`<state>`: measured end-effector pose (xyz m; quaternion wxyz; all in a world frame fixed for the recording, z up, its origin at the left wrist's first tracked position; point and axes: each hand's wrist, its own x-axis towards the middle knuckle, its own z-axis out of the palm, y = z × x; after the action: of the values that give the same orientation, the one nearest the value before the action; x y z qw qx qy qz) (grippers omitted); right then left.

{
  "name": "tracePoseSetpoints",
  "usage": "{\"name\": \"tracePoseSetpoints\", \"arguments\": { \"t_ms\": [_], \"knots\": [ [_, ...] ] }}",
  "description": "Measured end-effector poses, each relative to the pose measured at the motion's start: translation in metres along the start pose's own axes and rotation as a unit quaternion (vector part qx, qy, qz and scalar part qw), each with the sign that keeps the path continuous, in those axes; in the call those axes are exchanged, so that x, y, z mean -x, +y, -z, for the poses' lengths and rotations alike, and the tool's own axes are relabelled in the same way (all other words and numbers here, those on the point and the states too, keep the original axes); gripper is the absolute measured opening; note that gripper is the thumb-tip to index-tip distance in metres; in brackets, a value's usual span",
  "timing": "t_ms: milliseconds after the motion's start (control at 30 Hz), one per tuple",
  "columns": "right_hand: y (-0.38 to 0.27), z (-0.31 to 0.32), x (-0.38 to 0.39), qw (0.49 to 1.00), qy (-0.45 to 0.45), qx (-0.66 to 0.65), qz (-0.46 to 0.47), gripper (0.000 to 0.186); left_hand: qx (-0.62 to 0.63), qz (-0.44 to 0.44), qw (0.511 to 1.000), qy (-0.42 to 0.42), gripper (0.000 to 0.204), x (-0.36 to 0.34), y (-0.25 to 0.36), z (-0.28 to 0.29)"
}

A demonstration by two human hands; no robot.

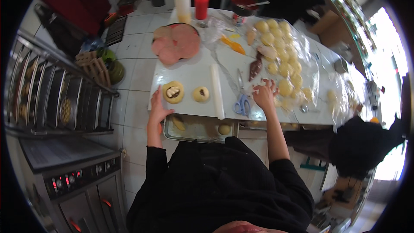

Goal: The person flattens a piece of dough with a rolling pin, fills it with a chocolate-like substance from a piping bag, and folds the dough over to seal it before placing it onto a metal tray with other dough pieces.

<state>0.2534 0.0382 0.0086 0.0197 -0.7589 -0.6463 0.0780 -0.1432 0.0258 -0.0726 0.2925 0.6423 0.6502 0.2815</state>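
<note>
My left hand [159, 106] rests at the table's left edge, fingers apart, beside a flattened dough round [173, 99] topped with pale pieces over dark filling. A smaller dough round [200, 94] with dark filling lies to its right, next to a white rolling pin [217, 87]. My right hand [265, 90], fingers spread and slightly bent, is just right of blue-handled scissors [243, 105], below a brown piping bag [255, 68] and beside many dough balls [285, 87] on clear plastic. Whether its fingertips touch anything is unclear.
Behind are pink discs [174, 41], squeeze bottles [202, 1], an orange bag [234, 45] and a can with red contents [242, 5]. A metal tray [198, 131] sticks out below the table edge [185, 112]. A tray rack [56, 99] and oven [75, 181] stand left.
</note>
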Motion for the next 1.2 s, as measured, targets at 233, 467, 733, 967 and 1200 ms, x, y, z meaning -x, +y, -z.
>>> {"name": "tracePoseSetpoints", "arguments": {
  "t_ms": [233, 467, 733, 967, 1200],
  "knots": [
    [-0.142, -0.014, 0.004, 0.855, -0.116, -0.369, 0.344, 0.090, -0.091, 0.013, 0.994, -0.058, 0.124, -0.023, 0.015, -0.001],
    [-0.231, -0.069, -0.040, 0.932, -0.142, -0.058, 0.329, 0.098, -0.136, 0.072, 0.986, -0.061, 0.093, -0.047, 0.021, 0.006],
    [-0.227, -0.073, -0.048, 0.909, -0.162, -0.218, 0.315, 0.066, -0.035, 0.060, 0.995, -0.077, 0.077, -0.044, 0.016, 0.008],
    [-0.233, -0.085, -0.039, 0.911, -0.112, -0.208, 0.339, 0.054, -0.092, 0.029, 0.995, 0.013, 0.070, -0.041, 0.026, -0.003],
    [-0.228, -0.074, -0.032, 0.884, -0.076, -0.305, 0.345, 0.036, -0.064, 0.011, 0.996, 0.059, 0.044, -0.038, 0.049, 0.006]
  ]
}}
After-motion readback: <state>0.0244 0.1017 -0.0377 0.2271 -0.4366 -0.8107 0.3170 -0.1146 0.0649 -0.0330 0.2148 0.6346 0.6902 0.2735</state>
